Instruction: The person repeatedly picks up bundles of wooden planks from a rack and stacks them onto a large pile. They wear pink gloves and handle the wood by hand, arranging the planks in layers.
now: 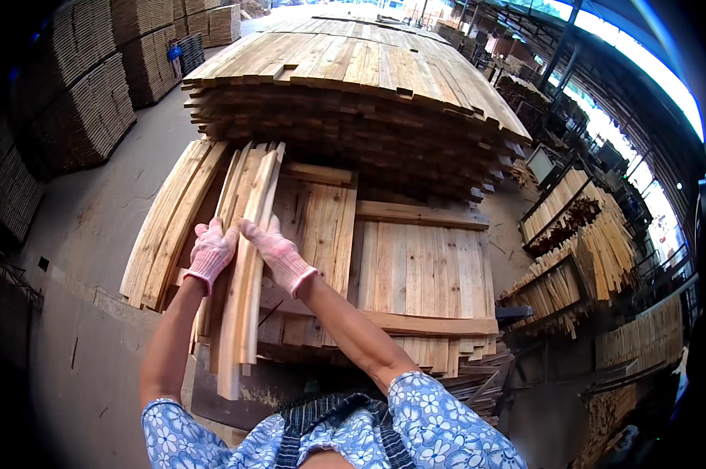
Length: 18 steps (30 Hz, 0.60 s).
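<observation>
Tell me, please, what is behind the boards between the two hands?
Behind the boards stands a taller stack: its top layer and shaded near side are visible. The stack itself covers its inside and far side.

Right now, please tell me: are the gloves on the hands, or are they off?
On. Pinkish gloves cover the left hand and the right hand, with cuffs showing at the wrists.

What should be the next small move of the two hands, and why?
Probably, slide the loose boards lengthwise until their near ends are level: these ends stick out unevenly toward the person, and the gloved left hand and right hand are already at the boards, close together.
</observation>
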Each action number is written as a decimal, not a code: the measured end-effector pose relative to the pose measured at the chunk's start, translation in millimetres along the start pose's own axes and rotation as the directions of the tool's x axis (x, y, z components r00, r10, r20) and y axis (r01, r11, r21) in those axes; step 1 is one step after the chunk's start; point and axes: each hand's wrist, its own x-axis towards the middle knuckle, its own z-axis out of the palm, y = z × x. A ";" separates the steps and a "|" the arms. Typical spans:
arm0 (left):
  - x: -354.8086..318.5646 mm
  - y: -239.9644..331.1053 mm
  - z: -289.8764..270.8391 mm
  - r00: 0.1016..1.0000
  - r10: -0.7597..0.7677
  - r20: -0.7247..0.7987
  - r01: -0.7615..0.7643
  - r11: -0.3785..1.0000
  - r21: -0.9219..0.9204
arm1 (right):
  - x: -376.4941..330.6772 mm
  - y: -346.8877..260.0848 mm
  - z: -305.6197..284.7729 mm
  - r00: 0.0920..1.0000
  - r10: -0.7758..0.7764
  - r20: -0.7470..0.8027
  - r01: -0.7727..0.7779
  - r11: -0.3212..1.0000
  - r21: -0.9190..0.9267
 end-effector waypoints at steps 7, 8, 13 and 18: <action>-49.3 63.5 -37.5 0.994 -0.033 0.105 0.066 0.943 -0.326 | 9.6 32.0 -59.3 0.976 -0.154 0.152 0.123 0.973 0.193; -54.4 72.4 -55.9 0.970 -0.036 0.240 0.126 0.920 -0.372 | 16.4 30.3 -65.1 0.981 -0.103 0.165 0.067 0.976 0.208; -59.8 105.6 -15.8 0.981 -0.021 0.194 0.089 0.933 -0.348 | -6.2 5.9 -121.7 0.957 -0.235 0.173 0.229 0.972 0.052; -117.9 166.4 -18.4 0.940 0.107 0.325 0.056 0.889 -0.455 | -141.9 -69.4 -130.9 0.989 -0.126 -0.075 0.142 0.954 0.264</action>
